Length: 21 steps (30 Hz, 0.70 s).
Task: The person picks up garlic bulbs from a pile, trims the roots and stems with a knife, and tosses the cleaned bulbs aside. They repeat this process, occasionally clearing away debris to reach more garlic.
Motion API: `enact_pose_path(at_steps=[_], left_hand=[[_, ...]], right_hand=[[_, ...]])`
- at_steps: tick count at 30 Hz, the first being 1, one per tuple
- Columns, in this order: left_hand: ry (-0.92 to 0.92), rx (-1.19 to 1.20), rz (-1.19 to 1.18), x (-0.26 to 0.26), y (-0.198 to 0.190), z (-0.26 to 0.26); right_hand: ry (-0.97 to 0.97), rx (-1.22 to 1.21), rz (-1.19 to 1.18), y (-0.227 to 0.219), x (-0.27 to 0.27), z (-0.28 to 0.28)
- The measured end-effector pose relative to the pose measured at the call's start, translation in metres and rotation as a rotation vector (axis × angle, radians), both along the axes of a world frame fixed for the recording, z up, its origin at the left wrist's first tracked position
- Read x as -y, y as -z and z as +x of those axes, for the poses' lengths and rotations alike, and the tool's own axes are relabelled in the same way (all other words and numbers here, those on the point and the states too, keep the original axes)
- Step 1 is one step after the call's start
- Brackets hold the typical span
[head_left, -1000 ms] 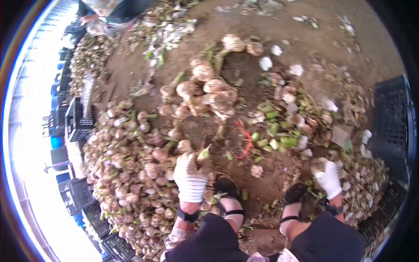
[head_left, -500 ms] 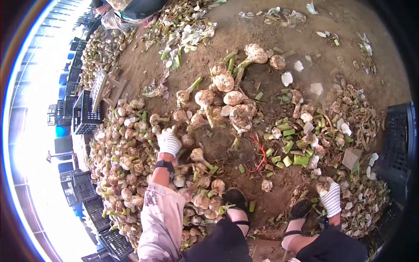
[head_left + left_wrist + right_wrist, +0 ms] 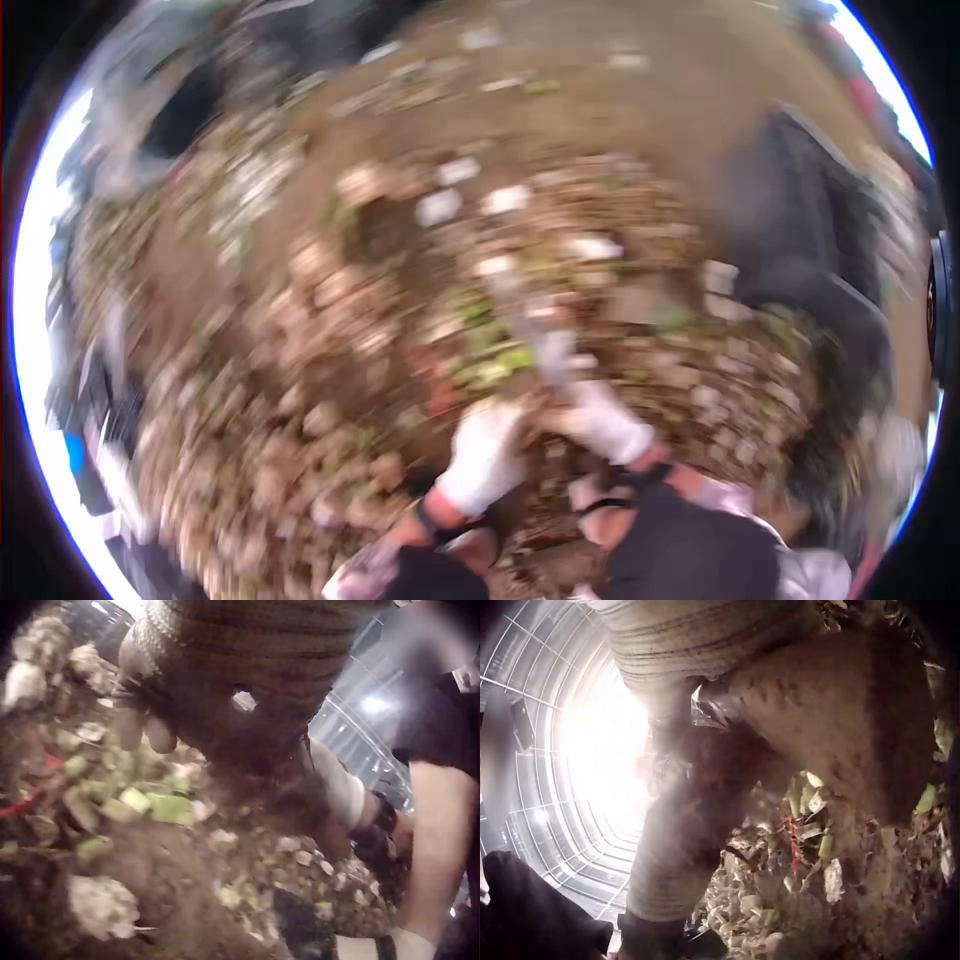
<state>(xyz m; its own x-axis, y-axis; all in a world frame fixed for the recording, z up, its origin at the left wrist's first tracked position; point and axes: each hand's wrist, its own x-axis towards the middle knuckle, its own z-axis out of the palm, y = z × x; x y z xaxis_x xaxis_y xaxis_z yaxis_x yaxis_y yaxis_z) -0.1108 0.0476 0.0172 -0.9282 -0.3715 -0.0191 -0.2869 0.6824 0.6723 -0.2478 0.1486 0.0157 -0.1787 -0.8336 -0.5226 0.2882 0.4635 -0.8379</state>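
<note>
In the head view my left hand and right hand, both in white striped gloves with soiled fingers, meet low over the ground, blurred by motion. The right wrist view shows the left hand coming up from below, its fingers curled around a pale rounded garlic bulb, partly lost in glare. Beside it a small shiny piece shows at the right hand's fingers; I cannot tell what that hand grips. In the left wrist view, the left hand's curled fingertips hang over the ground.
Left of my hands lies a heap of garlic bulbs, with larger bulbs in front. Green stem cuttings and a red string lie ahead. Trimmings pile up on the right, beside a black crate.
My left hand has come back from the garlic heap and now meets my right hand. The right hand has moved inward. The head view has swung to the right and blurred.
</note>
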Motion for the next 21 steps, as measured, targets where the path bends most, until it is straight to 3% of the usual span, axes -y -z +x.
enact_pose_path(at_steps=[1,2,3,4,5,6,7,9,11,13,15,17,18,19,20,21], left_hand=[[0.06,0.019,0.02,0.001,-0.01,0.009],[-0.043,0.201,0.51,0.0,-0.033,0.004],[-0.069,0.104,0.462,0.005,-0.032,0.015],[-0.094,0.01,0.408,0.009,-0.032,0.027],[-0.305,-0.083,0.7,0.008,-0.052,0.036],[-0.573,-0.032,0.915,0.016,-0.071,0.055],[-0.621,-0.029,0.894,0.018,-0.079,0.063],[-0.531,-0.013,0.76,0.008,-0.09,0.061],[-0.403,0.036,0.655,-0.012,-0.1,0.039],[-0.281,0.072,0.581,-0.033,-0.108,0.025],[-0.171,0.103,0.516,-0.055,-0.115,0.016],[-0.081,0.131,0.456,-0.075,-0.123,0.012],[-0.058,0.143,0.429,-0.081,-0.127,0.018],[-0.059,0.148,0.395,-0.083,-0.13,0.03],[-0.08,0.154,0.367,-0.079,-0.131,0.05],[-0.125,0.163,0.338,-0.076,-0.136,0.071]], right_hand=[[-0.049,-0.124,-0.004,-0.014,-0.005,-0.005],[0.048,-0.119,-0.12,-0.007,-0.019,-0.005],[0.118,-0.188,-0.011,-0.013,-0.027,-0.01],[0.243,-0.1,0.017,-0.02,-0.044,-0.019],[0.356,0.011,0.012,-0.029,-0.061,-0.018],[0.535,0.152,-0.189,-0.015,-0.086,-0.019],[0.638,0.14,-0.18,-0.055,-0.109,-0.027],[0.869,-0.016,-0.179,-0.067,-0.164,-0.044],[0.926,-0.215,-0.051,-0.107,-0.226,-0.065],[1.068,-0.353,-0.302,-0.125,-0.29,-0.079],[1.094,-0.728,-0.335,-0.136,-0.354,-0.096],[1.184,-0.99,0.031,-0.172,-0.404,-0.108],[1.085,-1.411,0.323,-0.181,-0.439,-0.124],[1.047,-1.548,0.904,-0.222,-0.429,-0.108],[0.85,-1.97,0.894,-0.219,-0.454,-0.115],[0.81,-1.985,0.848,-0.237,-0.452,-0.116]])
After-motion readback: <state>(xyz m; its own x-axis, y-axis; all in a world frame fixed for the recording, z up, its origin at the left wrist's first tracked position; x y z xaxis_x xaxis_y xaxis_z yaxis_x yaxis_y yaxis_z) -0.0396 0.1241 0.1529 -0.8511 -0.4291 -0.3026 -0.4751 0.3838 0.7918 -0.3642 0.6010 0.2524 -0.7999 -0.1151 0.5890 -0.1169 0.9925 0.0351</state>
